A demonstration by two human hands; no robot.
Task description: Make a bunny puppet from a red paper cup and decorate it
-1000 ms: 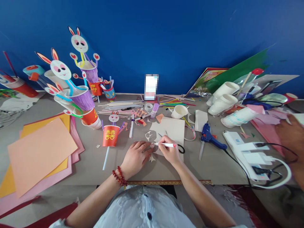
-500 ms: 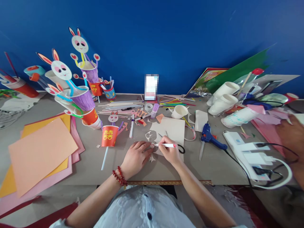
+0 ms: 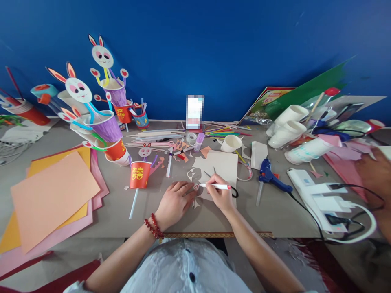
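My right hand (image 3: 220, 194) grips a white felt-tip pen (image 3: 221, 186) with a red end, its tip pointing left at a small round paper cutout (image 3: 196, 186) with a red mark on it. My left hand (image 3: 176, 198) lies flat on the table, fingertips at the cutout's left edge. Beneath and behind my right hand is a white sheet (image 3: 224, 162), partly cut away. Scissors (image 3: 234, 192) lie on it, mostly hidden by that hand. Left of my hands, a red paper cup (image 3: 140, 175) carries a small rabbit face (image 3: 144, 151) and has a pale straw below.
Taller rabbit cups (image 3: 105, 126) and stacked coloured paper (image 3: 55, 195) occupy the left. Toward the right are a blue glue gun (image 3: 270, 177), a power strip (image 3: 317, 199) with cables, and another person's arm (image 3: 374, 183). A phone (image 3: 194, 112) stands at the back.
My right hand and the pen have shifted slightly to the right, the tip now at the cutout's right edge. My left hand has stayed in place.
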